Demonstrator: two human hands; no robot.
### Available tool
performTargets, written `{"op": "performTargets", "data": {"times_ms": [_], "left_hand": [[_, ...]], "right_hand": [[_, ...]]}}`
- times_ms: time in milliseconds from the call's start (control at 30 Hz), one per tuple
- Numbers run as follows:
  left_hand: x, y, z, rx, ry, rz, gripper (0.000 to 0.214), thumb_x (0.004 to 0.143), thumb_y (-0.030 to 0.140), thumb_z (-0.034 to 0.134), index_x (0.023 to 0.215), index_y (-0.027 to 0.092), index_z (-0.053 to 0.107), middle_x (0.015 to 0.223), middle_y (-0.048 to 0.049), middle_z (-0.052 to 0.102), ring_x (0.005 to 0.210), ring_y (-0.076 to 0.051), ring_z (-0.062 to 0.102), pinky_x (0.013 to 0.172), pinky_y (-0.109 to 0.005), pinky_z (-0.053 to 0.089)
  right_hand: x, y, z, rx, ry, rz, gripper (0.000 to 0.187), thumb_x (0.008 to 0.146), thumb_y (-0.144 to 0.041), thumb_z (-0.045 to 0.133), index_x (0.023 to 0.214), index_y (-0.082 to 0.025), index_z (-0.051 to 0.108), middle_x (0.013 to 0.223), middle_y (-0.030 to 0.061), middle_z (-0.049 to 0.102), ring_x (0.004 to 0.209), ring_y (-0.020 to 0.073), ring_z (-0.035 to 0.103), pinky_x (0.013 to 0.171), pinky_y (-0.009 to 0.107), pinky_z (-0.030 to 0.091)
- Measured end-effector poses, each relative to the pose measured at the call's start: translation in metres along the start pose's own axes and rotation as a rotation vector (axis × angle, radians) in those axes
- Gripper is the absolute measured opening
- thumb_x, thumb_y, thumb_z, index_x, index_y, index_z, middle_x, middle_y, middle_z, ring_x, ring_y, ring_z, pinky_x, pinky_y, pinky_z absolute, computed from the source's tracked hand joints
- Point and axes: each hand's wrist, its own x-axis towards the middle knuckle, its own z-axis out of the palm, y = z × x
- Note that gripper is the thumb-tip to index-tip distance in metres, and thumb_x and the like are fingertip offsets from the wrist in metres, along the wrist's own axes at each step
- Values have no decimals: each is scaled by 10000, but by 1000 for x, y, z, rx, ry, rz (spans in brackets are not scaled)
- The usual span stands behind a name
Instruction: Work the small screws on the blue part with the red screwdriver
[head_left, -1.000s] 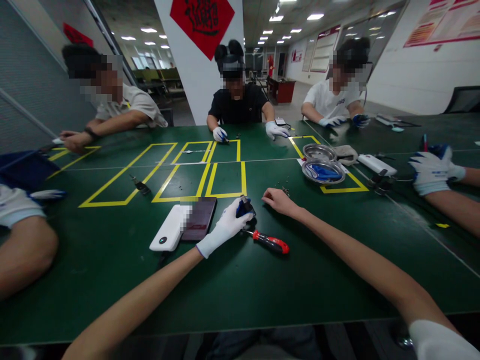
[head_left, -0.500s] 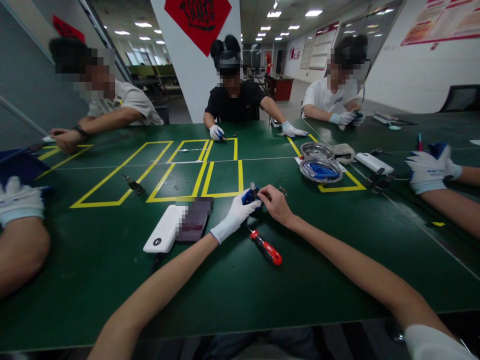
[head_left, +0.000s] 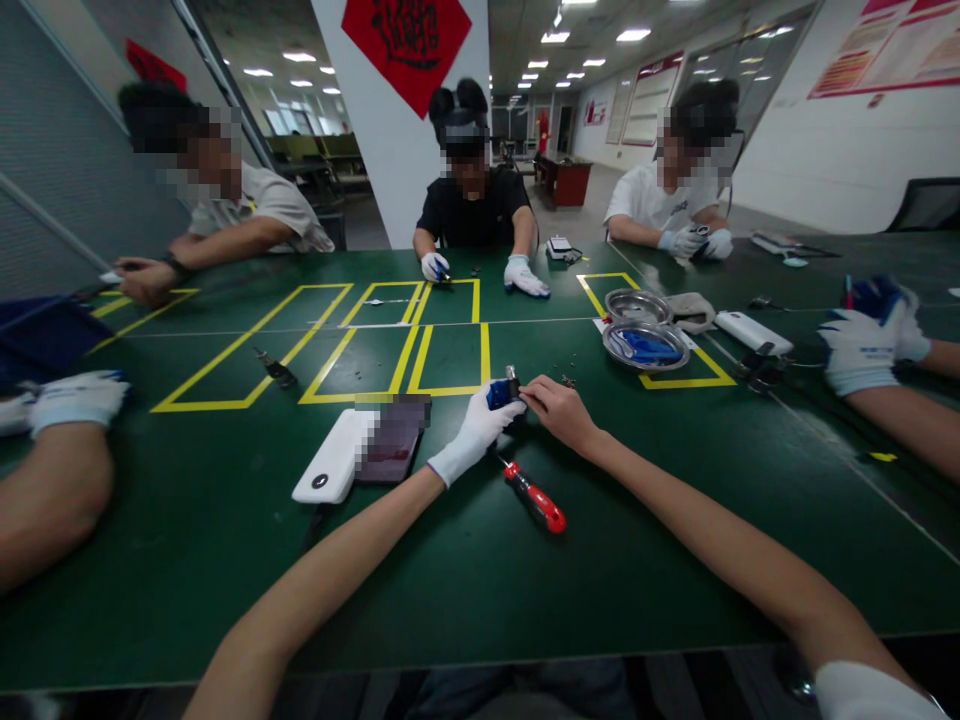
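Note:
My left hand (head_left: 480, 430), in a white glove, is closed round a small blue and black part (head_left: 504, 390) held just above the green table (head_left: 480, 590). My bare right hand (head_left: 559, 410) pinches at the top of the same part with its fingertips; what sits between them is too small to make out. A red-handled screwdriver (head_left: 534, 497) lies on the table just below both hands. A white power bank (head_left: 328, 470) and a dark phone (head_left: 394, 450) lie to the left of my left hand.
Yellow tape rectangles (head_left: 450, 360) mark the table's middle. Two metal dishes (head_left: 645, 340) stand at the right, one holding blue items. Small screws (head_left: 568, 380) lie near my right hand. Several other people sit round the table, most with gloved hands working.
My right hand came in from the table to meet the part in my left hand, and both lifted slightly away from the screwdriver. Across the table a gloved hand has shifted.

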Motion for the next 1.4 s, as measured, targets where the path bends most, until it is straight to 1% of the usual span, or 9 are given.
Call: {"op": "performTargets", "data": {"times_ms": [200, 300, 400, 600, 767, 967, 1067, 1233, 1400], "left_hand": [[13, -3, 3, -60, 28, -26, 370, 648, 208, 735, 980, 140, 588, 938, -60, 653, 833, -157, 596, 823, -309, 465], [19, -3, 1, -220, -26, -166, 354, 711, 274, 707, 1014, 162, 562, 921, -62, 643, 753, -146, 608, 737, -313, 494], [23, -4, -1, -429, -83, -275, 360, 724, 277, 710, 1022, 179, 533, 927, -66, 631, 715, -141, 621, 695, -324, 519], [25, -10, -1, -474, -12, -304, 390, 675, 192, 764, 1001, 155, 552, 805, -22, 595, 658, -100, 594, 683, -284, 532], [24, -14, -1, -461, -19, -277, 434, 672, 181, 765, 1055, 167, 562, 862, -41, 615, 717, -127, 621, 719, -325, 553], [22, -12, -3, -398, -11, -249, 492, 639, 211, 791, 1057, 180, 535, 927, -53, 637, 708, -137, 637, 668, -307, 543], [23, -10, -3, -418, -39, -243, 450, 647, 233, 786, 1028, 164, 559, 846, -34, 635, 652, -110, 613, 621, -252, 510], [26, -10, -2, -545, -101, -224, 401, 672, 249, 771, 1020, 155, 594, 796, -20, 630, 657, -94, 601, 639, -230, 494], [23, -9, 0, -549, -110, -223, 423, 668, 244, 775, 1044, 148, 605, 872, -44, 654, 731, -118, 623, 698, -257, 509]], "right_hand": [[-2, 3, -1, 164, 18, 77, 204, 920, -284, 505, 961, -186, 679, 936, 63, 657, 795, 161, 624, 715, 283, 496], [6, 23, -10, 252, 78, 253, 253, 926, -323, 479, 967, -168, 674, 853, 52, 676, 698, 149, 630, 628, 267, 502], [16, 57, -23, 150, 181, 463, 257, 911, -290, 486, 1020, -132, 656, 820, 62, 689, 681, 155, 640, 640, 275, 514], [34, 95, -30, -161, -179, 550, 197, 821, -262, 621, 957, -155, 714, 912, 80, 713, 832, 187, 656, 782, 298, 500], [43, 91, -17, -267, -377, 466, 174, 809, -297, 651, 909, -184, 738, 926, 84, 710, 857, 205, 650, 752, 279, 485], [47, 88, -7, -290, -355, 464, 115, 809, -233, 638, 840, -163, 725, 877, 95, 700, 805, 203, 642, 720, 286, 477], [45, 71, -3, -127, -260, 379, 117, 824, -238, 620, 844, -159, 704, 868, 75, 692, 788, 178, 632, 729, 273, 483], [33, 30, 4, 261, 52, 291, 176, 875, -303, 552, 882, -169, 665, 863, 50, 665, 773, 161, 617, 672, 264, 498], [28, 14, 5, 306, 98, 285, 174, 882, -315, 545, 866, -181, 655, 855, 49, 632, 756, 166, 602, 644, 281, 506]]}}
